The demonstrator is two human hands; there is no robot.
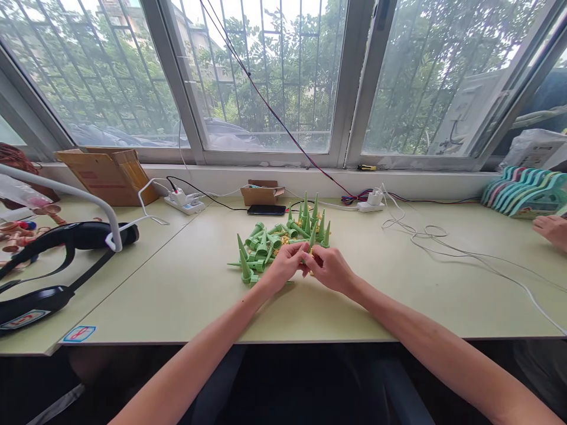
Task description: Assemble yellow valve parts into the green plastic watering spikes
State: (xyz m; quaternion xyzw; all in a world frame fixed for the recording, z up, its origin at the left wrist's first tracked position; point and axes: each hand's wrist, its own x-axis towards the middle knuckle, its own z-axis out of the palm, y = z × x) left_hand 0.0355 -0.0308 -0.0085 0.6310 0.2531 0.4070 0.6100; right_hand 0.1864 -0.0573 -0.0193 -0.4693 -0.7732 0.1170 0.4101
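My left hand (286,263) and my right hand (331,268) meet just in front of a heap of green plastic spikes. Between their closed fingertips, one green plastic spike (312,235) points up; its lower end is hidden by the fingers. To the left and behind lie several loose green spikes (262,243), tumbled on their sides, with a few upright. Behind my hands, several more spikes (305,206) stand on end in a cluster. Small yellow parts (286,239) lie among them.
A black phone (266,210) and a small open cardboard box (262,193) are behind the heap. Power strips (185,203) and white cables (436,233) run along the back and right. A black strapped device (39,301) lies left. At right, another person's hand (551,230) is near pastel hangers (525,192).
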